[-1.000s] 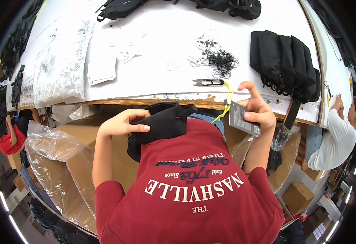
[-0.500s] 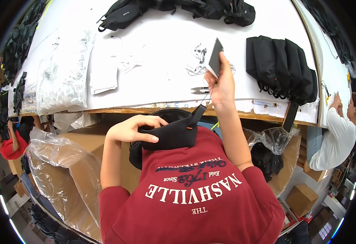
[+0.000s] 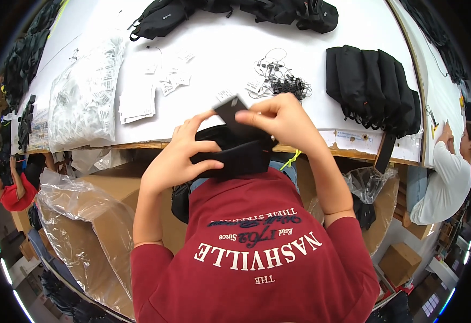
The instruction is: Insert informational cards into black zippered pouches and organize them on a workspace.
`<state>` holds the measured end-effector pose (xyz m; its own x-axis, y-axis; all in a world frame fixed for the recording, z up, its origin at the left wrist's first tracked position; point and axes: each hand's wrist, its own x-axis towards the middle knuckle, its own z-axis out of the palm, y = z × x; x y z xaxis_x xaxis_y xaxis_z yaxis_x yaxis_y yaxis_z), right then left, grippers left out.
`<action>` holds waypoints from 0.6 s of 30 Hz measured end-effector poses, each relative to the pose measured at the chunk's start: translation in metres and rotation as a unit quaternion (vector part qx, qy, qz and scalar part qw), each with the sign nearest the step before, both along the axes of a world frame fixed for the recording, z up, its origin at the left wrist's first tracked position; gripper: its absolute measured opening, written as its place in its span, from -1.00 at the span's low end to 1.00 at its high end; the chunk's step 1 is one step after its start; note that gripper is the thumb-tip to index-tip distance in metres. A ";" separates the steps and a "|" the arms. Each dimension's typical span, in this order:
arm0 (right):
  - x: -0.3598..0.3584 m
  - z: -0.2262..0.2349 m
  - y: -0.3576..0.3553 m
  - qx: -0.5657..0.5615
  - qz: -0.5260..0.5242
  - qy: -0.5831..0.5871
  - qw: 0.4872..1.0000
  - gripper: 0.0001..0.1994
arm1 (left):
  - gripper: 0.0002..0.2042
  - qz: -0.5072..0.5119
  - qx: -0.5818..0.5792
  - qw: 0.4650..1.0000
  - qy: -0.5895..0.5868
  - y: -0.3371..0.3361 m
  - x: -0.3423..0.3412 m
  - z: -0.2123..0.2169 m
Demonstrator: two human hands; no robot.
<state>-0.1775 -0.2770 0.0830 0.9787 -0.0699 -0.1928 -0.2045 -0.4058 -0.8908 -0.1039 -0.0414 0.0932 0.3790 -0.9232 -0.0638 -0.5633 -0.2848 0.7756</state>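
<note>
A black fabric pouch (image 3: 246,160) lies against my body at the table's near edge, its mouth gaping upward. My left hand (image 3: 184,151) grips its left side, with the thumb on the near wall and the fingers spread toward the opening. Over that opening, my right hand (image 3: 286,121) pinches a dark flat hang tag (image 3: 231,112) between thumb and fingers. The tag's lower part is down at the pouch mouth; how far inside it reaches I cannot tell.
Beyond my right hand is a tangle of black cords (image 3: 292,86). White cards (image 3: 137,105) and a clear bag of labels (image 3: 87,97) lie left. Black pouches (image 3: 372,89) stand in a row right; black bags (image 3: 235,8) lie far. A co-worker (image 3: 445,177) is at right.
My right hand has brought the hang tag down and left, from above the table to the pouch mouth. The pouch has tipped open and risen slightly toward the table; my left fingers have spread.
</note>
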 end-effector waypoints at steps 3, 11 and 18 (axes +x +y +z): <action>-0.009 0.003 0.005 -0.146 0.155 -0.010 0.977 -0.68 | -0.78 0.035 -0.048 0.993 -0.106 -0.013 -0.004 0.005; -0.033 0.001 -0.003 -0.091 0.198 -0.001 0.976 -0.69 | -0.80 -0.036 0.020 0.963 0.265 -0.017 0.030 -0.026; -0.033 -0.001 0.000 -0.161 0.237 -0.042 0.957 -0.71 | -0.63 0.173 0.050 0.981 -0.076 -0.068 0.080 -0.113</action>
